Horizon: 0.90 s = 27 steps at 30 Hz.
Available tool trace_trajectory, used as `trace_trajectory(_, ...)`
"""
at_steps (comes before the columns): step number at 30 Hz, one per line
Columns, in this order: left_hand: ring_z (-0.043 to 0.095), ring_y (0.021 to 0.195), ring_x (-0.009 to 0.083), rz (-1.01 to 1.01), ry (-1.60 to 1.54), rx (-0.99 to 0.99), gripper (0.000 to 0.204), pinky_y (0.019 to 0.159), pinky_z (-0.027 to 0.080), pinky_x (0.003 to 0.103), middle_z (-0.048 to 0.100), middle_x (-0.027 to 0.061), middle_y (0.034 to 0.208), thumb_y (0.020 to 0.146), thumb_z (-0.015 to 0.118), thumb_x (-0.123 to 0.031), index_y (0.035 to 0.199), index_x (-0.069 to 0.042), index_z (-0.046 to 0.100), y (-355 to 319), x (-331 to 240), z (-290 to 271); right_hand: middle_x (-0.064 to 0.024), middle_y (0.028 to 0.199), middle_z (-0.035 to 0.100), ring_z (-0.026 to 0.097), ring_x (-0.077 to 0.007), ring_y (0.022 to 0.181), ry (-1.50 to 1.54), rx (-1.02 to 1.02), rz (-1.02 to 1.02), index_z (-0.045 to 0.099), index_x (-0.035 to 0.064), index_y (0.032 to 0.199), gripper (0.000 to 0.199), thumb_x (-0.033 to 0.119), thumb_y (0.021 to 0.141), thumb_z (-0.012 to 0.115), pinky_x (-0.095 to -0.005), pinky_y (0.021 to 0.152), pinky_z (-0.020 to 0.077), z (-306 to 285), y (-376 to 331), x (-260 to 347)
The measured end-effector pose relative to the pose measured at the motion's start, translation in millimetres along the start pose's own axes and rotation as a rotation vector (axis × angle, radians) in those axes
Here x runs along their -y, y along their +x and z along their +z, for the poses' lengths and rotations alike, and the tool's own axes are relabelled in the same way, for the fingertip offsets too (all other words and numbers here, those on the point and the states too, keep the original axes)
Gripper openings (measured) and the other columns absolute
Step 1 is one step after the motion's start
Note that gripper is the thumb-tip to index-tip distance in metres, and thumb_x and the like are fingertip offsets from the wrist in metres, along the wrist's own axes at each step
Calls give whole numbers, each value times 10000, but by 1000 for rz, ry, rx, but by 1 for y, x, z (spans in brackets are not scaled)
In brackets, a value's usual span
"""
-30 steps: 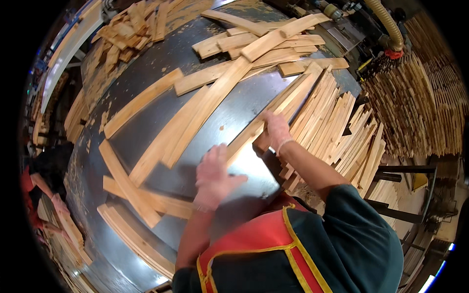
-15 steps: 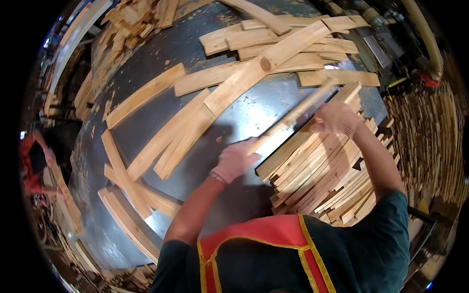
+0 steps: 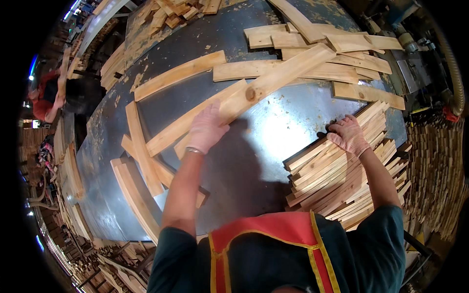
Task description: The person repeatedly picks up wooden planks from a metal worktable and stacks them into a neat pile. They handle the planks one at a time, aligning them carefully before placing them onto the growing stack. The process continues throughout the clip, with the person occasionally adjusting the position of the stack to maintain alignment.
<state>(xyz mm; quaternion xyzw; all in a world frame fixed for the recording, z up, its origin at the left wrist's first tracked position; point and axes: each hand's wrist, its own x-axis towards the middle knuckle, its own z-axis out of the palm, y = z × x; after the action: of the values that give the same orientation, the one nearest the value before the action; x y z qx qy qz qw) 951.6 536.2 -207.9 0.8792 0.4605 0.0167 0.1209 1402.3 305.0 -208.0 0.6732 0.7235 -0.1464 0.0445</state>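
Observation:
My left hand, in a pale glove, lies on the near end of a long wooden slat that runs diagonally up to the right over the grey metal table. My right hand, also gloved, rests with bent fingers on top of a neat stack of slats at the table's right edge. Whether the left hand's fingers wrap around the slat's edge is hidden. More loose slats lie scattered across the table.
A heap of slats covers the far right of the table. Curved slats lie at the near left. Racks of stacked slats stand to the right. Another person in red works at far left.
My left hand has reached forward onto the long diagonal slat. My right hand has set down the slat it carried and now rests on the stack at the right.

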Motion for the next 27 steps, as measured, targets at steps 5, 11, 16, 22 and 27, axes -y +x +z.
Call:
trace_trajectory(5,681,861,205,-309,-829,522,227,759,512,356,704,54,945,910,774,-217,989,-25,683,-67,53,-38,-69,1139,741,635,-286,1159,69,171,124,783,181,1098,475,575,958,559,-456,1091,364,-14,8,9)
trace_trajectory(11,648,884,110,-579,-1474,450,349,797,547,287,696,28,1016,950,747,-202,1207,25,681,-159,58,-41,-89,1079,768,687,-311,1102,-9,406,216,778,182,1108,462,553,994,527,-444,1036,438,-22,29,12)
trace_trajectory(16,671,969,118,-676,-1725,179,508,885,558,279,709,24,1129,960,734,-178,1401,32,592,-255,83,-58,-131,1111,774,708,-354,1098,-276,438,261,774,168,1152,428,441,1024,470,-443,989,513,-17,29,31)
trace_trajectory(22,633,1111,117,-762,-1767,-215,512,984,523,285,687,34,1253,994,671,-120,1472,22,555,-376,132,-62,-192,1149,751,699,-425,1114,-355,318,397,746,98,1128,355,336,991,521,-535,962,541,3,30,53)
trace_trajectory(27,633,1144,128,-841,-1352,-237,520,1014,496,274,670,47,1311,1000,635,-98,1497,19,539,-404,127,-81,-225,1129,736,698,-445,1069,-284,277,412,766,112,1120,406,344,997,457,-534,929,548,40,23,17)
